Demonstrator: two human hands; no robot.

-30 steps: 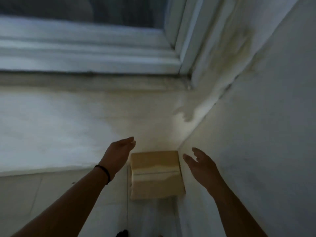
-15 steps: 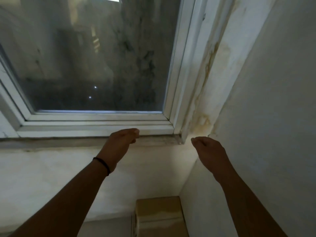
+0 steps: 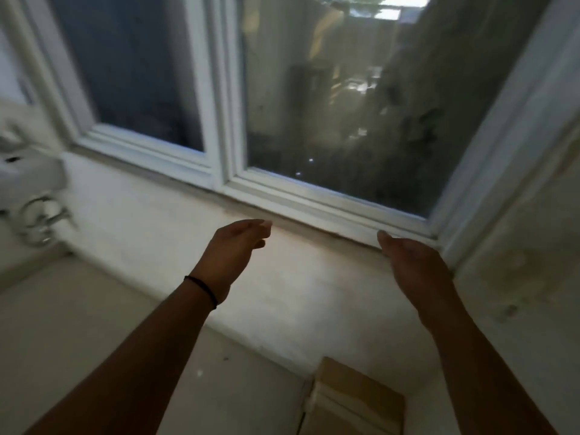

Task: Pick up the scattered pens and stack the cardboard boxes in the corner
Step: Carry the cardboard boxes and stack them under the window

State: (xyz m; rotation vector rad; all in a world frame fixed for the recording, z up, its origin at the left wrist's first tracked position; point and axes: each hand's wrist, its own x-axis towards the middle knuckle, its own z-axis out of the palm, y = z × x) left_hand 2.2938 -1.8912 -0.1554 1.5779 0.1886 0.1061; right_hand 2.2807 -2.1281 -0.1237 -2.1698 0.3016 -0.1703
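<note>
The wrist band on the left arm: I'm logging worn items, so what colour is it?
Black, a thin band around the left wrist, clearest in the head view.

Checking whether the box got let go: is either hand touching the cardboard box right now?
No: the left hand and right hand are raised, open and empty, well above the cardboard box.

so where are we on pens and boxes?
Looks done: cardboard boxes sit on the floor in the corner below the window, apparently stacked. In hand: nothing; left hand and right hand are open and empty. Left: pens, none in view, so their status is unknown.
</note>
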